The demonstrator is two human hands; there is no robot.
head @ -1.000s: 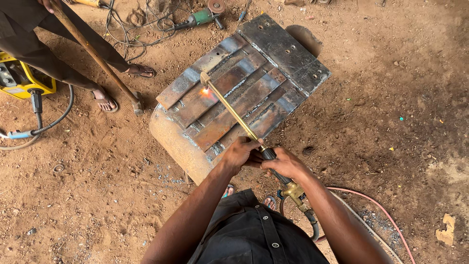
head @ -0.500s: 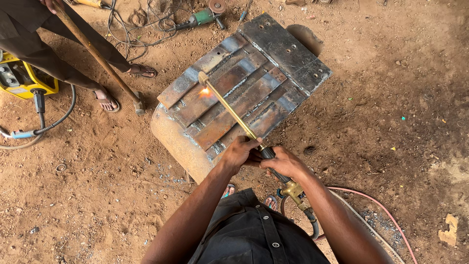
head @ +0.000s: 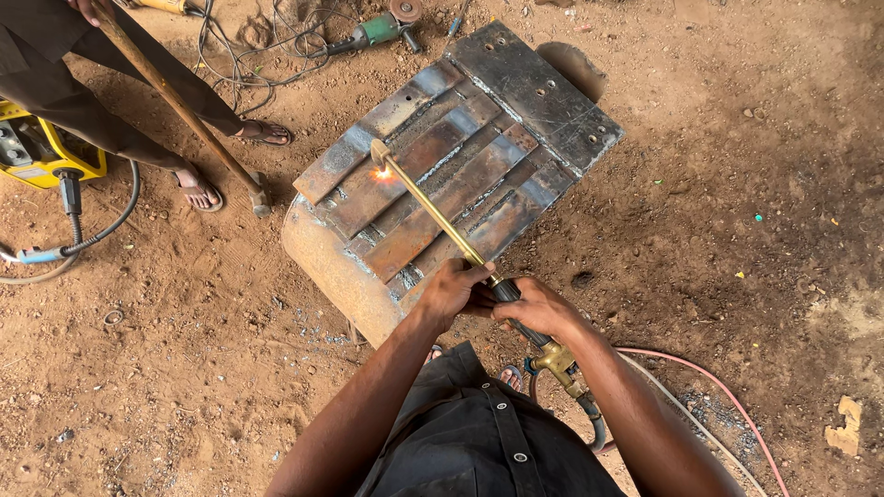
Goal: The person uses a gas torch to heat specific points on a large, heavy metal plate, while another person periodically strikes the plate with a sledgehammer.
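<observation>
Reading from left to right, we first meet a yellow machine (head: 41, 147) at the frame's left edge, with a cable running from it over the dirt floor (head: 166, 368), and beside it another person's sandalled feet (head: 198, 189) and a long rod (head: 175, 101) slanting down to the ground near them. Next comes the steel workpiece (head: 451, 175), a curved plate overlaid with rusty strips that run diagonally from lower left to upper right, resting directly on the floor. Across it lies the cutting torch (head: 433, 207): its brass tube has its long axis running from the glowing tip (head: 380, 170), up and to the left, back toward us, down and to the right. The flame thus stands away from the body, ahead and leftward of both hands. Our left hand (head: 453, 293) is closed around the tube just forward of the dark grip, and so sits nearer the tip; our right hand (head: 541, 311) is clenched on the grip itself, just behind, the two almost touching. Beyond the right hand, the brass valve body (head: 555, 357) and hoses (head: 718, 396) trail off to the lower right. An angle grinder (head: 373, 32) lies on the floor beyond the workpiece, well apart from the hands.
</observation>
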